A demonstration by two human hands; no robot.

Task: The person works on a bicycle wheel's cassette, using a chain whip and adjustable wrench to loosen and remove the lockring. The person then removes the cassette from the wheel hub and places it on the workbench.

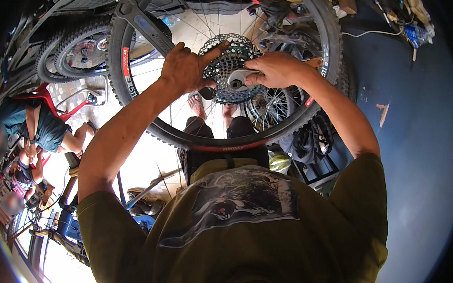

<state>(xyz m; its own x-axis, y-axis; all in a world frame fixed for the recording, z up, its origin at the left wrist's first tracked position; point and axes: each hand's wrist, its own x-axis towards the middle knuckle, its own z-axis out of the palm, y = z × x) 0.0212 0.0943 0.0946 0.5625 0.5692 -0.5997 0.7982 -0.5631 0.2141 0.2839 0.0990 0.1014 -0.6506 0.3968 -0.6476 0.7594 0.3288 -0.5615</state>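
Note:
A bicycle wheel point(132, 88) with a black knobbly tyre is in front of me, its rear cassette point(222, 69) facing up at me. My left hand point(186, 70) grips the cassette's left side, index finger reaching over the upper sprockets and thumb at the lower edge. A long grey flat bar point(145, 27) with a rounded end crosses the rim and runs to this hand, which hides its inner end. My right hand point(279, 70) is closed on a grey wrench point(237, 78), its head over the hub centre. An orange-brown handle end point(315, 62) shows by my right wrist.
More bicycle wheels point(82, 54) stand at the upper left. A person point(38, 124) sits by a red chair point(47, 93) on the left, with another person point(27, 174) below. A spoked wheel point(267, 105) lies behind mine. A blue wall point(417, 126) borders the right side.

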